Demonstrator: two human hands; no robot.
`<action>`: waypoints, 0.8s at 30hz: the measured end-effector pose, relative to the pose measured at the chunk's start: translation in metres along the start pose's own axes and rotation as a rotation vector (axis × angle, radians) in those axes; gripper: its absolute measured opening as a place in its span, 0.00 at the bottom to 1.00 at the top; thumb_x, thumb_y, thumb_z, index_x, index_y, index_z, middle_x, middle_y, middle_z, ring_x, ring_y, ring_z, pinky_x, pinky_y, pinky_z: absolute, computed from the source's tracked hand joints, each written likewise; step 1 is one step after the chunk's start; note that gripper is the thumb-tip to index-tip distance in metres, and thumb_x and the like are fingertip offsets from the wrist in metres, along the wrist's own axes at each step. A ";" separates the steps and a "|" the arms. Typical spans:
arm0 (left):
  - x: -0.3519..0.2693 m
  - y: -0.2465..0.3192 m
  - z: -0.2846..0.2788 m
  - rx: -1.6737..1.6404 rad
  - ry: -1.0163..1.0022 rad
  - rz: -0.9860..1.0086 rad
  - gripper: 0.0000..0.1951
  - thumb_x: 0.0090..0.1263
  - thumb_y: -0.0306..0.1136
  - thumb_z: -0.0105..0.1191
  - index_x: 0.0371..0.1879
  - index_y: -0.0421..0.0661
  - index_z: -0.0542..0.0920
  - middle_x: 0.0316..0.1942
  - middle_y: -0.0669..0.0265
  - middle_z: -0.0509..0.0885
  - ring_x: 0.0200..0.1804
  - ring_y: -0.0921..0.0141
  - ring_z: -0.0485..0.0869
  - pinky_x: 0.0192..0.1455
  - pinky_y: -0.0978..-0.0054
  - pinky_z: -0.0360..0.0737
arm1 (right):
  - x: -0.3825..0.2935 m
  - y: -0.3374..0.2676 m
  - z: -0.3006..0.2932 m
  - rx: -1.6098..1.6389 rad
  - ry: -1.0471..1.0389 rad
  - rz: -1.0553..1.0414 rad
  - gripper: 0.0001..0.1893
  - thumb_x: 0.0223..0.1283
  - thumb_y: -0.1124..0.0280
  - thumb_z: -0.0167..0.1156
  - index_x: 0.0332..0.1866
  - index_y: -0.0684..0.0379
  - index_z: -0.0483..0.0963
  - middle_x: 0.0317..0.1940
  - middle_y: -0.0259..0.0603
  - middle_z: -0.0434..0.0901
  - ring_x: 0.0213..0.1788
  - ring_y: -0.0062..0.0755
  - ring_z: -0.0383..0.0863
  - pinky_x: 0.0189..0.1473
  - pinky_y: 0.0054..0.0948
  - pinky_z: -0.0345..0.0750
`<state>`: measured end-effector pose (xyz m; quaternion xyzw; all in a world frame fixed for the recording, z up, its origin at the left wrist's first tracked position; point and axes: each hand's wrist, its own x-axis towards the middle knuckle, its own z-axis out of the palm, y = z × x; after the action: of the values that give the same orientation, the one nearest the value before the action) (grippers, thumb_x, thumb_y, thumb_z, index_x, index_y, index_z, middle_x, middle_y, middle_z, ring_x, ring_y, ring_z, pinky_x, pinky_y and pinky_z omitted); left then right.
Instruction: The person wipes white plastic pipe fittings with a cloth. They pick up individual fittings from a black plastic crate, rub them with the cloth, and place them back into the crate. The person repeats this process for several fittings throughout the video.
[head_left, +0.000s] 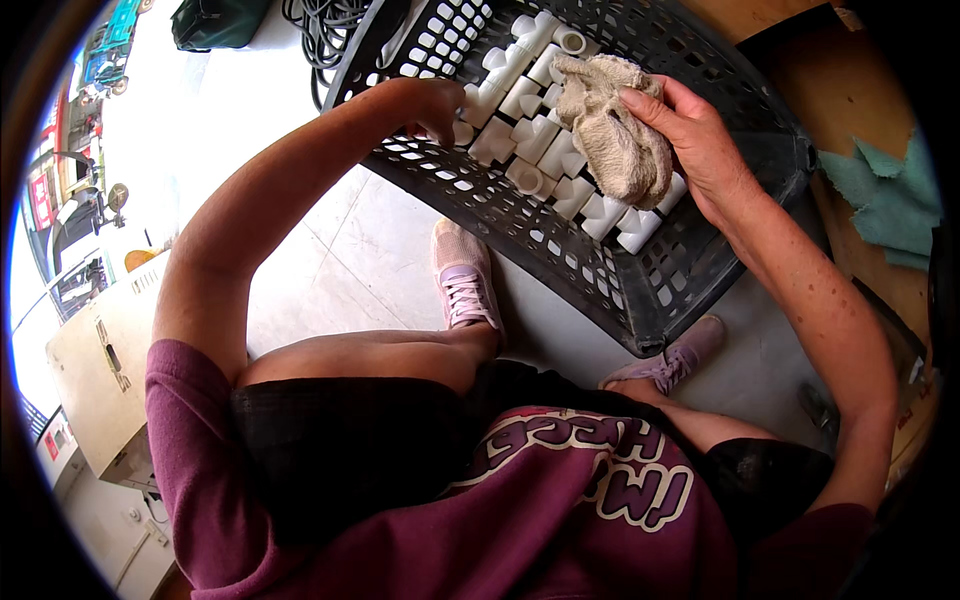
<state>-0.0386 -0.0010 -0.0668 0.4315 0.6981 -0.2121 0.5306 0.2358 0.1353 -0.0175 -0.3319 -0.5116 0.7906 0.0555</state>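
In front of me a black perforated plastic crate (581, 264) holds rows of white plastic pipe tee fittings (536, 139). My right hand (694, 131) grips a bunched beige terry cloth (619, 139) above the fittings, with the thumb on top. The cloth hides some of the fittings beneath it. My left hand (442, 109) reaches over the crate's left side, its fingers bent down beside the end fittings of the rows. Those fingertips are partly hidden, so I cannot tell whether they grip a fitting.
A coil of dark cable (322, 34) and a dark green bag (217, 22) lie beyond the crate on the left. To the right, a green cloth (885, 195) lies on brown cardboard (855, 97). Cardboard boxes (105, 360) stand at my left. My shoes (461, 277) flank the crate's near corner.
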 end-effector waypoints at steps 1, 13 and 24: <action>0.001 -0.002 0.001 0.030 0.009 0.023 0.32 0.43 0.27 0.68 0.53 0.40 0.74 0.33 0.57 0.82 0.26 0.66 0.83 0.18 0.73 0.80 | 0.000 -0.001 0.001 0.005 0.002 -0.002 0.14 0.62 0.61 0.60 0.46 0.61 0.75 0.38 0.32 0.80 0.41 0.17 0.78 0.47 0.20 0.74; -0.002 -0.001 0.003 0.044 0.040 0.006 0.39 0.49 0.14 0.57 0.65 0.53 0.66 0.31 0.55 0.82 0.23 0.68 0.79 0.21 0.70 0.78 | 0.000 0.001 -0.001 -0.011 0.000 -0.007 0.15 0.62 0.61 0.60 0.46 0.61 0.75 0.38 0.33 0.79 0.41 0.17 0.77 0.47 0.20 0.73; -0.004 -0.002 0.000 0.106 0.105 0.062 0.26 0.45 0.24 0.65 0.46 0.34 0.73 0.37 0.52 0.81 0.28 0.62 0.84 0.25 0.69 0.82 | 0.000 0.001 -0.001 -0.028 -0.006 -0.016 0.15 0.62 0.61 0.60 0.46 0.61 0.75 0.38 0.33 0.80 0.42 0.17 0.78 0.47 0.20 0.73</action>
<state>-0.0400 -0.0031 -0.0630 0.4912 0.6990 -0.2093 0.4758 0.2365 0.1362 -0.0185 -0.3262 -0.5252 0.7840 0.0556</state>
